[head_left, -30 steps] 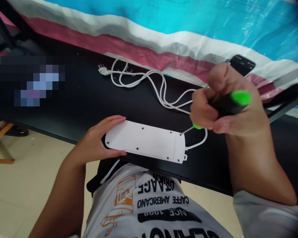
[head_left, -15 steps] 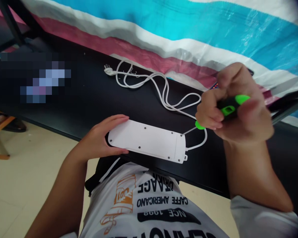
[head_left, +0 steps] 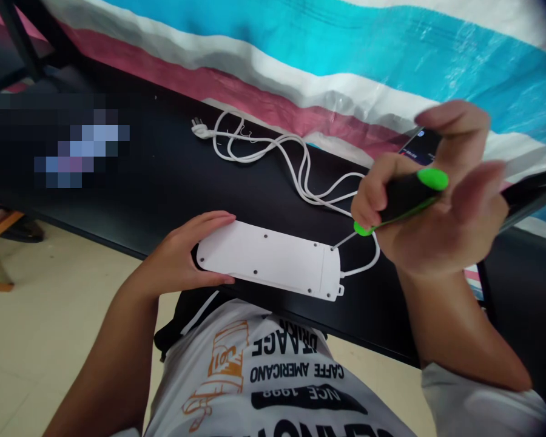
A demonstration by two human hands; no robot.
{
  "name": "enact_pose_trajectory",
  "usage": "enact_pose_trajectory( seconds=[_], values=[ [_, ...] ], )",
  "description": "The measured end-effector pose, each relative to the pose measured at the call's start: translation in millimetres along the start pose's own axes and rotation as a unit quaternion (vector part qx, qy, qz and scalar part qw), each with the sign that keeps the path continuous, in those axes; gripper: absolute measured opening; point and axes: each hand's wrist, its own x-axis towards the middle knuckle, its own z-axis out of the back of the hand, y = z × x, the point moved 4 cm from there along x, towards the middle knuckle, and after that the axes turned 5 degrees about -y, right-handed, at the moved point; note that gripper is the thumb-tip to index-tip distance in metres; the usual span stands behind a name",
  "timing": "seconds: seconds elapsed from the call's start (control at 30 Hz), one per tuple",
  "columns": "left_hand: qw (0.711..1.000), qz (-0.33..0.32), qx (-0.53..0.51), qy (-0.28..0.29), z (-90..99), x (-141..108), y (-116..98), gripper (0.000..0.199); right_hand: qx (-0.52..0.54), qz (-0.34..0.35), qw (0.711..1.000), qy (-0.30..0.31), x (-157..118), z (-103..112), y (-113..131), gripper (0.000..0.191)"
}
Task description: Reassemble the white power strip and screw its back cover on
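A white power strip (head_left: 273,261) lies face down on the black table (head_left: 164,194), its back plate with several screw holes showing. My left hand (head_left: 182,258) grips its left end, thumb on the near edge. My right hand (head_left: 437,200) holds a black and green screwdriver (head_left: 403,197), fingers partly spread around the handle. The metal tip rests in the screw hole at the strip's far right corner. The strip's white cable (head_left: 295,164) loops across the table to a plug (head_left: 199,129).
A dark phone (head_left: 421,145) lies behind my right hand on a blue, white and pink striped sheet (head_left: 346,60) along the table's far side. A blurred patch covers the table's left part. Beige floor tiles (head_left: 36,340) and a wooden leg show at the left.
My right hand's fingers have loosened and spread around the screwdriver handle, which has turned. The tip stays in the same screw hole. My left hand has not moved.
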Motion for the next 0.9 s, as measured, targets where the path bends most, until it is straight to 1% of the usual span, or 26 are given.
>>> enact_pose_trajectory(
  seconds=[0.03, 0.1, 0.13, 0.17, 0.2, 0.23, 0.27, 0.33, 0.37, 0.4, 0.43, 0.47, 0.5, 0.57, 0.63, 0.7, 0.73, 0.8, 0.83, 0.9],
  values=[
    [1.0, 0.002, -0.001, -0.004, -0.1, 0.0, 0.8, 0.094, -0.001, -0.035, 0.999, 0.016, 0.4, -2.0, 0.3, 0.031],
    [1.0, 0.003, -0.001, -0.01, -0.3, -0.2, 2.1, 0.094, -0.025, -0.069, 0.995, 0.063, 0.6, -0.3, 3.4, 0.03],
    [1.0, 0.003, 0.0, -0.011, -0.5, -0.4, 2.6, 0.095, -0.049, -0.069, 0.993, 0.084, 0.5, 3.0, 5.0, 0.029],
    [1.0, 0.001, 0.001, -0.011, -0.6, -0.5, 2.9, 0.095, -0.076, -0.052, 0.991, 0.096, 0.4, 7.0, 6.4, 0.028],
    [1.0, -0.001, 0.001, -0.011, -0.6, -0.6, 3.1, 0.095, -0.107, -0.033, 0.989, 0.095, 0.4, 11.3, 6.7, 0.024],
    [1.0, -0.002, 0.0, -0.009, -0.7, -0.8, 3.2, 0.095, -0.131, -0.002, 0.989, 0.073, 0.5, 15.2, 6.9, 0.021],
    [1.0, -0.003, -0.001, -0.007, -0.7, -0.8, 3.4, 0.095, -0.151, 0.036, 0.987, 0.037, 0.5, 17.9, 7.1, 0.022],
    [1.0, -0.003, -0.003, -0.004, -0.7, -0.7, 3.5, 0.095, -0.167, 0.1, 0.979, -0.063, -0.9, 19.1, 7.3, 0.024],
    [1.0, -0.002, -0.004, -0.004, -0.6, -0.6, 3.4, 0.095, -0.157, 0.118, 0.975, -0.107, -2.0, 17.3, 7.3, 0.023],
    [1.0, -0.003, -0.004, -0.005, -0.4, -0.3, 2.8, 0.095, -0.14, 0.114, 0.974, -0.136, -2.7, 14.2, 6.5, 0.02],
    [1.0, -0.003, -0.003, -0.006, -0.2, 0.0, 2.2, 0.095, -0.119, 0.085, 0.979, -0.14, -2.5, 9.9, 4.7, 0.017],
    [1.0, -0.002, -0.002, -0.004, -0.1, 0.4, 1.5, 0.094, -0.095, 0.042, 0.987, -0.124, -1.9, 5.2, 2.7, 0.014],
    [1.0, -0.001, -0.002, -0.001, 0.0, 0.7, 0.8, 0.093, -0.071, -0.002, 0.993, -0.094, -1.4, 0.9, 1.0, 0.017],
    [1.0, 0.004, -0.001, 0.005, -0.1, 1.2, 0.1, 0.092, -0.027, -0.094, 0.995, 0.001, -1.6, -5.4, -2.1, 0.022],
    [1.0, 0.008, -0.004, 0.006, 0.0, 1.4, 0.6, 0.093, 0.014, -0.165, 0.981, 0.105, -4.4, -6.9, -4.2, 0.022],
    [1.0, 0.008, -0.009, -0.001, 0.1, 1.3, 1.7, 0.097, 0.045, -0.221, 0.958, 0.178, -8.5, -4.3, -6.1, 0.028],
    [1.0, 0.009, -0.01, -0.003, 0.0, 1.2, 2.4, 0.098, 0.057, -0.235, 0.949, 0.202, -10.1, -2.9, -5.9, 0.035],
    [1.0, 0.014, -0.01, -0.004, -0.5, 0.9, 3.4, 0.099, 0.056, -0.235, 0.942, 0.231, -11.6, -1.1, -3.7, 0.054],
    [1.0, 0.014, -0.009, -0.004, -0.6, 0.8, 3.5, 0.099, 0.041, -0.229, 0.942, 0.24, -11.6, -1.2, -2.3, 0.061],
    [1.0, 0.012, -0.009, -0.003, -0.7, 0.6, 2.9, 0.099, -0.007, -0.206, 0.95, 0.233, -9.1, -1.9, 0.4, 0.065]
  ],
)
